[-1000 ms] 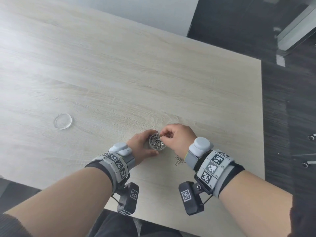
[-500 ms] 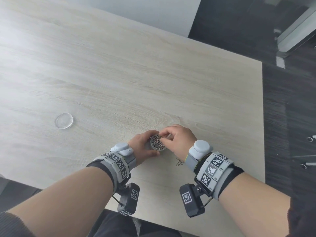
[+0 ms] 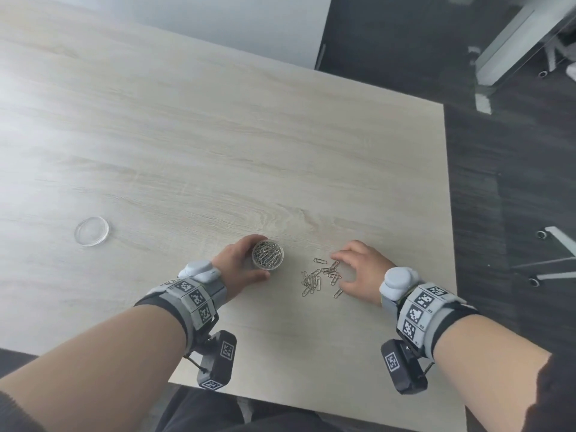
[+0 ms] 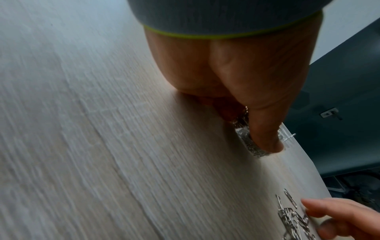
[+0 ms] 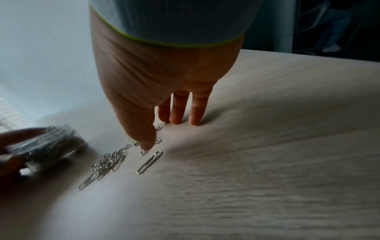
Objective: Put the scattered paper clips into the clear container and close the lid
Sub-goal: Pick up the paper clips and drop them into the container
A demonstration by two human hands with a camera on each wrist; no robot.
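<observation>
A small round clear container (image 3: 268, 254) full of silver paper clips stands on the wooden table, lid off. My left hand (image 3: 240, 265) grips its side, thumb in front (image 4: 265, 134). Several loose paper clips (image 3: 321, 277) lie scattered to the right of it (image 5: 111, 160). My right hand (image 3: 358, 269) rests over them with fingers spread, fingertips (image 5: 176, 120) on the table and thumb (image 5: 147, 144) touching a clip. It holds nothing. The clear round lid (image 3: 92, 231) lies far to the left.
The table's right edge (image 3: 448, 244) runs close beside my right hand, with dark floor beyond. Its near edge (image 3: 311, 410) lies just below my wrists. Chair feet (image 3: 554, 272) stand on the floor at the right.
My right hand left the container's mouth and moved right, down onto the loose clips. The left hand slid the container a little to the left. The camera view shifted.
</observation>
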